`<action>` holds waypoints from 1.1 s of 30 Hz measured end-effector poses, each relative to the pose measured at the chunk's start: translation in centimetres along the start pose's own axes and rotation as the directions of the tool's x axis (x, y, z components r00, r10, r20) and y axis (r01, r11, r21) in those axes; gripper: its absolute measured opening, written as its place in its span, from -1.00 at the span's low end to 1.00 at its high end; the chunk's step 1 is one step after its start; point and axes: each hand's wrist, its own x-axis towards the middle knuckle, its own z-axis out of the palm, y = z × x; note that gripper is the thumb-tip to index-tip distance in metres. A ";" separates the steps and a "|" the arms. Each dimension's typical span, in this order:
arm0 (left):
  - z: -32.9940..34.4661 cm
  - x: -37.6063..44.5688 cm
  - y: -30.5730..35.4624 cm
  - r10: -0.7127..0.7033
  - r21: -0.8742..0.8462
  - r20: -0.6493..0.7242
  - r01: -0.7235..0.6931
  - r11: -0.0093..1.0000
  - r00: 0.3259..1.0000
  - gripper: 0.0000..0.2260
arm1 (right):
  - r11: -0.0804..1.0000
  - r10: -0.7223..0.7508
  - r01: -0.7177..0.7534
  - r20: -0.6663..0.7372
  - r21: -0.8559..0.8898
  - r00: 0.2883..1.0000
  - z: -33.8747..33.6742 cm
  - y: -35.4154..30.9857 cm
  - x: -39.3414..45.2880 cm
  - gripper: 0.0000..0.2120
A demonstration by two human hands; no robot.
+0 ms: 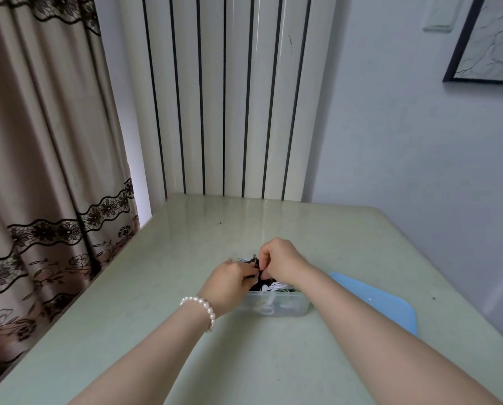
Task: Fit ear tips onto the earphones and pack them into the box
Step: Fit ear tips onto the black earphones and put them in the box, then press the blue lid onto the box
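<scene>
A clear plastic box stands on the pale green table, holding a tangle of black and white earphones. Both my hands meet just above the box's far left part. My left hand, with a pearl bracelet on the wrist, pinches a small black earphone. My right hand has its fingers curled down onto the same black piece from the other side. The ear tip itself is too small and too hidden between the fingers to make out.
A light blue lid lies flat on the table right of the box, partly under my right forearm. A white ribbed radiator stands behind the table, a patterned curtain hangs to the left, and a wall lies to the right.
</scene>
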 end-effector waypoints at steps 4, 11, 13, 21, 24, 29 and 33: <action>-0.9 1.0 0.5 -0.081 0.089 0.030 0.078 0.993 0.996 -0.88 | 0.967 0.049 -0.049 0.009 0.250 0.999 0.4 1.0 -0.4 -0.79; -1.1 1.8 1.7 -0.099 0.071 -0.075 0.105 0.992 0.992 -0.66 | 0.716 0.139 0.055 -0.220 0.696 0.966 -4.8 5.1 -3.5 -0.82; -0.5 2.1 2.4 -0.051 0.172 0.141 0.026 0.985 0.989 -0.56 | 0.785 0.200 0.054 -0.334 0.618 0.921 -5.5 7.3 -4.1 -0.76; 1.4 3.0 3.4 -0.130 0.391 0.500 -0.088 0.916 0.856 -0.51 | 0.958 0.272 -0.249 -0.177 0.141 0.946 -3.5 15.5 -7.3 -0.78; 1.6 2.9 3.4 -0.164 0.467 0.527 -0.123 0.875 0.834 -0.41 | 0.974 0.216 -0.211 -0.065 0.079 0.974 -2.8 16.3 -8.5 -0.65; 1.7 3.2 3.6 -0.192 0.475 0.576 -0.134 0.870 0.795 -0.38 | 0.990 0.118 -0.127 -0.126 -0.065 0.985 -0.7 16.4 -8.9 -0.72; 1.9 3.1 3.5 -0.204 0.479 0.536 -0.096 0.873 0.819 -0.33 | 0.994 0.062 -0.089 -0.335 -0.066 0.940 1.7 16.1 -9.3 -0.91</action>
